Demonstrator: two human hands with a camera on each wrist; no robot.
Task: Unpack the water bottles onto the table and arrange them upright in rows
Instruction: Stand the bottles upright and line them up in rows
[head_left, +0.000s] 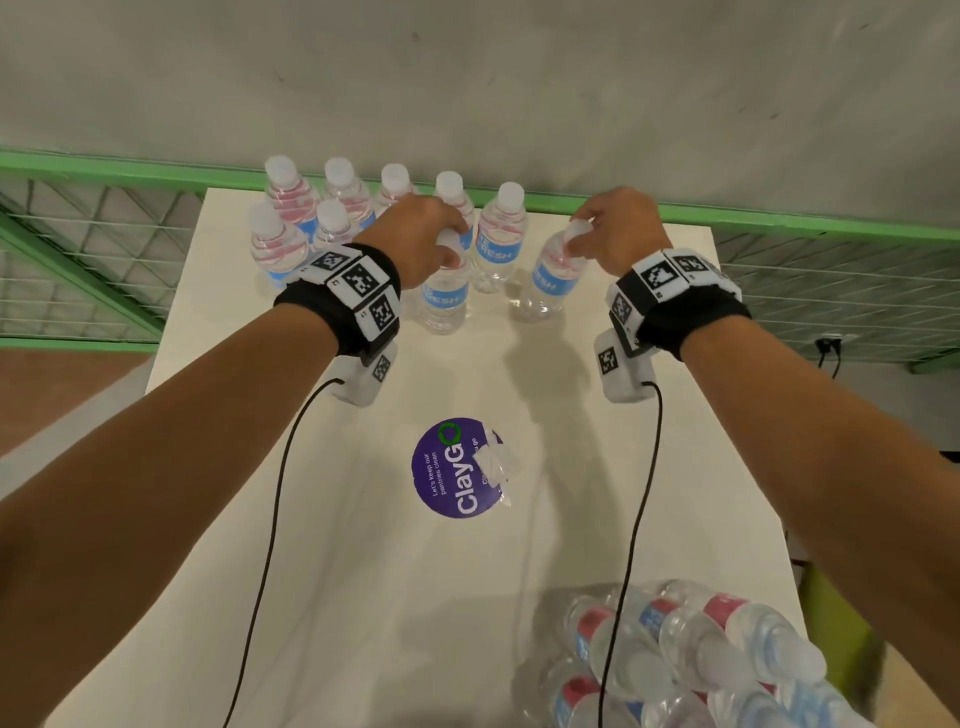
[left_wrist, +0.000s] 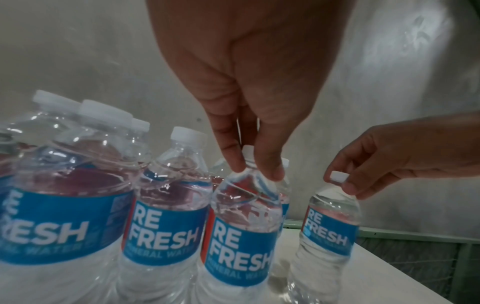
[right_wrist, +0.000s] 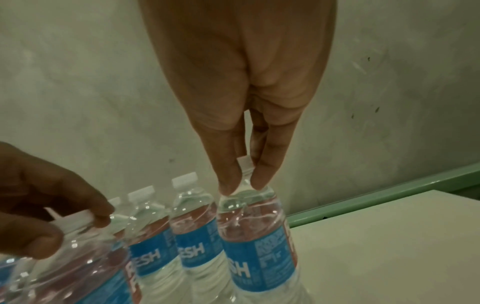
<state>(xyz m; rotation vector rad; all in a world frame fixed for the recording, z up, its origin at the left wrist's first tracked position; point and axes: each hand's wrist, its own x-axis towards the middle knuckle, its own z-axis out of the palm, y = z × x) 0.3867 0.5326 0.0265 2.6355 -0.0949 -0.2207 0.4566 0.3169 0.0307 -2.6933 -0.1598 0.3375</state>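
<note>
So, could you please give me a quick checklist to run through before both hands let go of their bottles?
1. Left hand pinches its bottle by the neck: ok.
2. Right hand pinches its bottle at the cap: ok.
3. Left bottle upright: ok.
4. Right bottle upright: not ok, it leans.
5. Right bottle's base flat on the table: cannot tell.
6. Pack still holds bottles: ok.

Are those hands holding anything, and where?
Yes. The left hand pinches one water bottle at its cap; the right hand pinches another bottle likewise.
</note>
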